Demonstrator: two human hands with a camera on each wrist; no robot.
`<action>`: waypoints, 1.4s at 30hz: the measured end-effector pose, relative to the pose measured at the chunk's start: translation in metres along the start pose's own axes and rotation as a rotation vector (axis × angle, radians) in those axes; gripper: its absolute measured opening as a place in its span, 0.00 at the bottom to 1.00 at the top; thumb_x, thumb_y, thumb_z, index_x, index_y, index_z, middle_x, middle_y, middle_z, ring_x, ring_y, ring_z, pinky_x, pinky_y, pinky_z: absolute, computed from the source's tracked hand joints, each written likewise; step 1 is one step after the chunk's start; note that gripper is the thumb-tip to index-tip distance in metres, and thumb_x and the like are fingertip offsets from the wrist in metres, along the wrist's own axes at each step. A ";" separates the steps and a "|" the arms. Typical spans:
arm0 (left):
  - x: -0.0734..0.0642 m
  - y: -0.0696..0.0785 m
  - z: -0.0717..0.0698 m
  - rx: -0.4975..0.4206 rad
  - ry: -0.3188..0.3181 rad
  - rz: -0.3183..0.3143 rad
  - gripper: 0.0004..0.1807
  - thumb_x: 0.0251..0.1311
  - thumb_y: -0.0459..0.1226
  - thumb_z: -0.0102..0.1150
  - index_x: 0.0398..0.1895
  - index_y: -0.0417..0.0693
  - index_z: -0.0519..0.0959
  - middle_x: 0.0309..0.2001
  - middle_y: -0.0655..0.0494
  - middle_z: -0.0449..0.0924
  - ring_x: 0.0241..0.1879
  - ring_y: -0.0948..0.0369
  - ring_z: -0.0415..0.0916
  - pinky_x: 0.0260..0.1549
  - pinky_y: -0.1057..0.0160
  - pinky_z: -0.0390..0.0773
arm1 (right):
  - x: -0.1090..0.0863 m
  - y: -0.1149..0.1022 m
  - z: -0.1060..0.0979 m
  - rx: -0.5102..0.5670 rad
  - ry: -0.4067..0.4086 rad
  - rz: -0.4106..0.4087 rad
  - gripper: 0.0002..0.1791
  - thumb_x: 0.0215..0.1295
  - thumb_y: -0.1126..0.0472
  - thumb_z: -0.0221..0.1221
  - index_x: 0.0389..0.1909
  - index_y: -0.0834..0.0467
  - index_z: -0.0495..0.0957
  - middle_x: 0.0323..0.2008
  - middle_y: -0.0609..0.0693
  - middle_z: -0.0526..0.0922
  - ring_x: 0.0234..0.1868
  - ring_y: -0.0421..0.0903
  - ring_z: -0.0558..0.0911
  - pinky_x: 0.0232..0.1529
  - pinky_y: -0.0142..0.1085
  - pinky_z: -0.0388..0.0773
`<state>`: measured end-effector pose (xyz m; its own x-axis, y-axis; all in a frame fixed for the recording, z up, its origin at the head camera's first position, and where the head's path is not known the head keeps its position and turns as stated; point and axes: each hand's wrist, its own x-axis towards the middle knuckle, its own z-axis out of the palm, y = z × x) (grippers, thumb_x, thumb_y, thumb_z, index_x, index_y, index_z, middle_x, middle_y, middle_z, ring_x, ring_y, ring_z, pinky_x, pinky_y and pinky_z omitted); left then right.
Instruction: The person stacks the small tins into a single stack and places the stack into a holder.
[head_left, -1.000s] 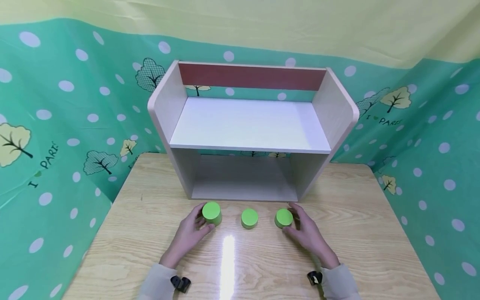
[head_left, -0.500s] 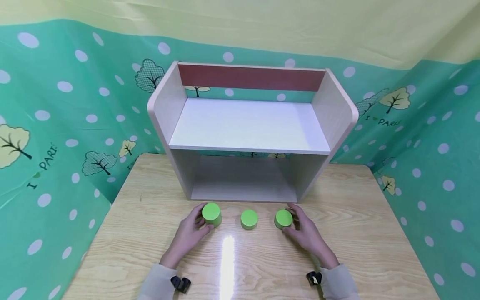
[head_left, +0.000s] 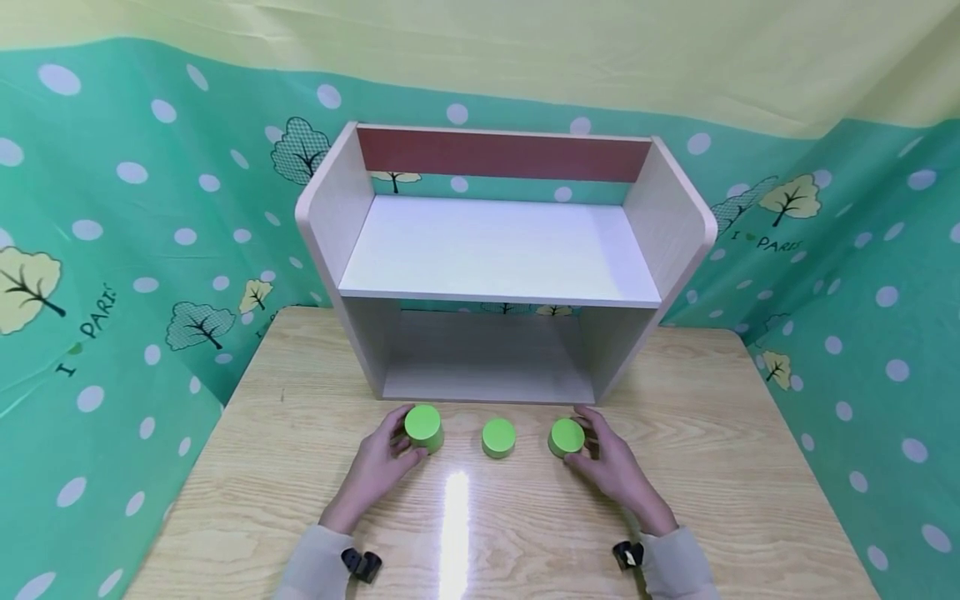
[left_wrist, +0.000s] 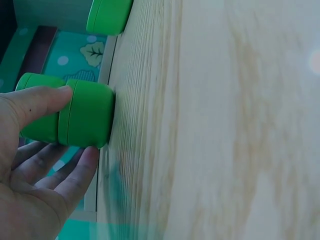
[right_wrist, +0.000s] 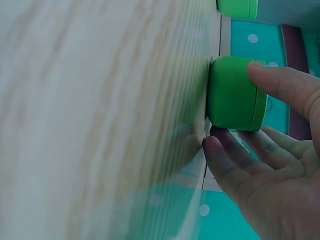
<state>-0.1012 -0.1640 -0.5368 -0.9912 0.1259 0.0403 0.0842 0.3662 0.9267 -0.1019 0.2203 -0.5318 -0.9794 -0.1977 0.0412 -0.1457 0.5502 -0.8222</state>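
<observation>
My left hand (head_left: 378, 468) holds a stack of two round green lidded containers (head_left: 423, 425) near the shelf's front. In the left wrist view, my thumb lies across the upper container (left_wrist: 42, 112) close to the seam, while the lower container (left_wrist: 90, 112) stands at the tabletop. With thumb and fingers on opposite sides, my right hand (head_left: 617, 468) grips a single round green container (head_left: 566, 437); the thumb presses near its lid line in the right wrist view. Between both hands stands a similar green container (head_left: 498, 437), untouched.
A white two-tier shelf (head_left: 498, 250) with a dark red back strip (head_left: 502, 152) stands on the wooden table (head_left: 540, 533) just behind the containers. Green dotted cloth (head_left: 150, 233) hangs around the back and sides.
</observation>
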 end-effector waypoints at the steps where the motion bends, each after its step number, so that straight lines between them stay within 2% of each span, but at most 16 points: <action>1: 0.000 0.000 0.000 0.001 0.000 0.000 0.40 0.53 0.28 0.73 0.70 0.41 0.67 0.64 0.39 0.73 0.62 0.46 0.72 0.58 0.55 0.79 | 0.000 0.000 0.000 0.001 0.001 0.000 0.44 0.58 0.72 0.70 0.73 0.62 0.59 0.61 0.63 0.76 0.59 0.62 0.77 0.60 0.55 0.77; 8: 0.000 0.000 0.000 -0.001 0.003 -0.008 0.40 0.53 0.27 0.73 0.70 0.42 0.67 0.64 0.40 0.73 0.62 0.46 0.72 0.58 0.55 0.78 | 0.000 -0.002 0.001 0.012 0.002 0.002 0.43 0.58 0.71 0.70 0.72 0.62 0.59 0.61 0.63 0.75 0.58 0.62 0.77 0.60 0.54 0.77; 23: 0.001 -0.003 -0.001 -0.021 -0.003 -0.015 0.40 0.53 0.28 0.73 0.70 0.41 0.66 0.65 0.40 0.72 0.63 0.45 0.72 0.58 0.56 0.79 | 0.002 -0.009 0.001 0.005 0.027 -0.052 0.44 0.56 0.70 0.71 0.72 0.61 0.60 0.61 0.62 0.76 0.59 0.60 0.77 0.59 0.53 0.79; 31: 0.000 -0.004 -0.001 -0.037 -0.010 -0.025 0.41 0.53 0.28 0.73 0.71 0.41 0.65 0.65 0.39 0.71 0.63 0.44 0.71 0.58 0.54 0.78 | 0.003 -0.020 0.002 0.055 0.028 -0.087 0.45 0.55 0.72 0.71 0.72 0.63 0.59 0.60 0.62 0.76 0.60 0.60 0.76 0.59 0.56 0.78; 42: 0.000 -0.004 -0.001 -0.050 -0.013 -0.028 0.41 0.54 0.28 0.73 0.72 0.41 0.64 0.66 0.39 0.71 0.64 0.44 0.70 0.60 0.53 0.77 | 0.009 -0.029 0.007 0.093 0.024 -0.131 0.45 0.56 0.71 0.71 0.72 0.62 0.59 0.60 0.62 0.76 0.60 0.60 0.76 0.59 0.55 0.78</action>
<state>-0.1018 -0.1666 -0.5405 -0.9917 0.1282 0.0093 0.0506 0.3235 0.9449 -0.1050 0.1970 -0.5112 -0.9561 -0.2428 0.1641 -0.2598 0.4436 -0.8577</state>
